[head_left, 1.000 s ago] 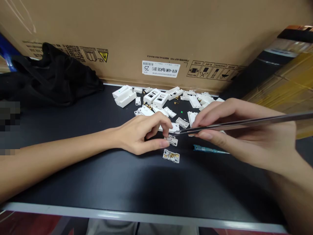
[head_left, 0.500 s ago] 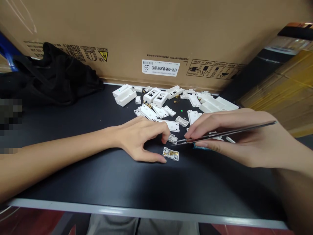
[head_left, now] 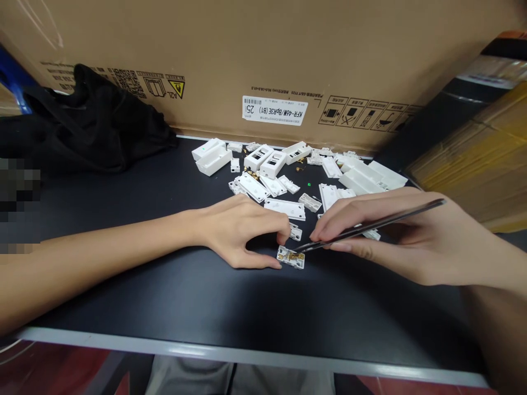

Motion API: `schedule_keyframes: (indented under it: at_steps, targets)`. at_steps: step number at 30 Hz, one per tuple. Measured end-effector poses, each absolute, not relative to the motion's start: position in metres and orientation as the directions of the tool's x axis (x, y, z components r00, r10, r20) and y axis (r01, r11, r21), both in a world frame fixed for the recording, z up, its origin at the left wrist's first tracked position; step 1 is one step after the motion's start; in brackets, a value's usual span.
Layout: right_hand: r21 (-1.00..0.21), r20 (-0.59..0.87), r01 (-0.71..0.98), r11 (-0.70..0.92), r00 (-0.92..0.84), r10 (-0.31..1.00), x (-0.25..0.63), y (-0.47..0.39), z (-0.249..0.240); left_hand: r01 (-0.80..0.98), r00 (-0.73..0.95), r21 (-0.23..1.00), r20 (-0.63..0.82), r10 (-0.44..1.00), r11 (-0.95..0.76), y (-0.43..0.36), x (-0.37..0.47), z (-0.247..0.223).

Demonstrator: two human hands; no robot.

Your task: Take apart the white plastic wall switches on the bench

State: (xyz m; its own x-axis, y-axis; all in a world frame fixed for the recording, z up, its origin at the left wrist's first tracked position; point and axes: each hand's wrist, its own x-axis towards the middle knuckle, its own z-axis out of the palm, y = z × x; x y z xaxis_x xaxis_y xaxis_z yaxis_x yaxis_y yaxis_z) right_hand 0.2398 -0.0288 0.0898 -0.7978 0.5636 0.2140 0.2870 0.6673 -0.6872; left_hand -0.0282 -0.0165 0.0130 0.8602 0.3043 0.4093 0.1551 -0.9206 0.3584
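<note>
A small white plastic part with brass pieces in it (head_left: 291,257) lies on the black table. At its left end is my left hand (head_left: 242,230), its thumb and index finger apart at the part's near and far sides, perhaps touching its edge. Dark metal tweezers (head_left: 382,222) are pinched in my right hand (head_left: 391,236), and their tips are at the brass pieces. Whether the tips grip anything is too small to tell. Another small white part (head_left: 295,232) lies just beyond, partly hidden by my left index finger.
White covers (head_left: 285,209), open white boxes (head_left: 214,159) and small brass bits (head_left: 252,175) lie scattered beyond my hands. A large cardboard box (head_left: 214,49) stands behind them. Black cloth (head_left: 94,126) is at the left, a yellow taped roll (head_left: 477,159) at the right.
The tweezers' tips have come down from above the part to its brass pieces, and the tweezers are tilted more steeply. My left hand has kept its pose. The whole view has shifted slightly.
</note>
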Motion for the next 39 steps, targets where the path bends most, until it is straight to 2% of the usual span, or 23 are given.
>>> schedule_keyframes:
  at_steps: [26, 34, 39]
  targets:
    - [-0.727, 0.129, 0.307, 0.615, -0.818, 0.561, 0.239, -0.027, 0.083, 0.144, 0.870, 0.358, 0.399, 0.291, -0.922, -0.016, -0.029, 0.013]
    - [-0.680, 0.201, 0.283, 0.676, -0.816, 0.543, 0.240, -0.025, 0.085, 0.151, 0.871, 0.347, 0.396, 0.290, -0.926, -0.016, -0.028, 0.014]
    - [-0.663, 0.224, 0.331, 0.671, -0.768, 0.600, 0.246, -0.028, 0.094, 0.154, 0.868, 0.342, 0.401, 0.292, -0.927, -0.016, -0.028, 0.014]
